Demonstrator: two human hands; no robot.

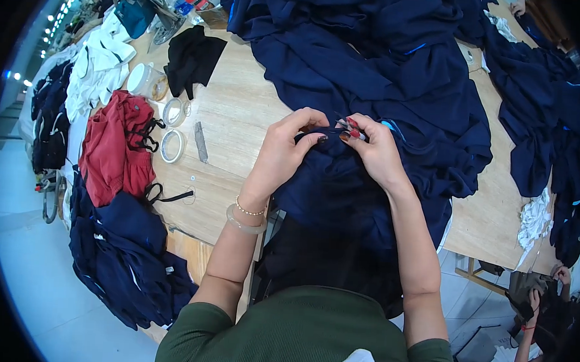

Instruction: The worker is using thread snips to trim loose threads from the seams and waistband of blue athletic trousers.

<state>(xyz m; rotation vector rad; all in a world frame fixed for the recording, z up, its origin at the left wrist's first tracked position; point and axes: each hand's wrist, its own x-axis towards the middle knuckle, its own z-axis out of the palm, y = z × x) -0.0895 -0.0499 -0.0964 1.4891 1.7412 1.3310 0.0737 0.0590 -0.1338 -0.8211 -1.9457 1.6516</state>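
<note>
A heap of navy blue garments (387,88) covers the middle of the table and hangs over its near edge toward my lap. My left hand (289,141) pinches a bit of the navy cloth between thumb and forefinger. Close to its right, my right hand (378,149) is closed, fingertips together over the same spot of cloth. Small thread snips (341,123) seem to poke out from the right fingers toward the left hand; most of them is hidden by the fingers. The fingertips of both hands nearly meet.
Left on the table (232,89) lie two tape rolls (172,146), a grey metal strip (201,142), a black cloth (195,58) and a lidded tub (144,80). Red garments (118,146) and more navy ones (135,258) fill the left edge. Another person's hand (533,302) shows lower right.
</note>
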